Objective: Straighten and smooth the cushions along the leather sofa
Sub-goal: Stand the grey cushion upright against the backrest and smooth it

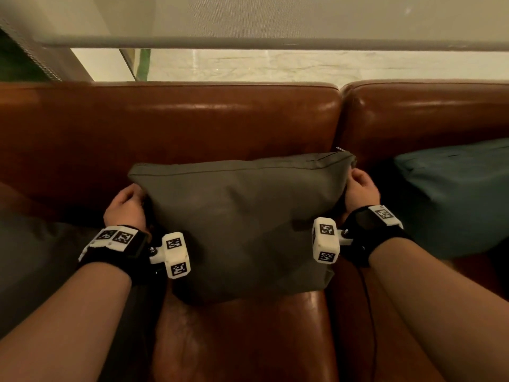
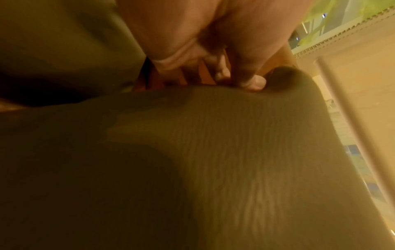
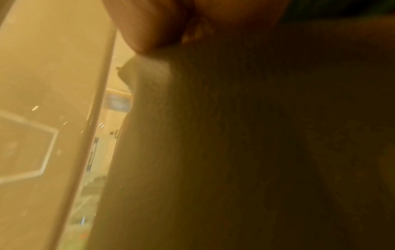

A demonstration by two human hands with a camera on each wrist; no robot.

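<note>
Olive-grey fabric cushion upright on brown leather sofa, leaning against backrest, between both hands: left hand grips its left edge, right hand grips its right edge.

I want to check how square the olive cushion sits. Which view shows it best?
The head view: the whole olive cushion shows against the sofa back, gripped by the left hand and right hand. Both wrist views show only blurred close-up fabric.
</note>
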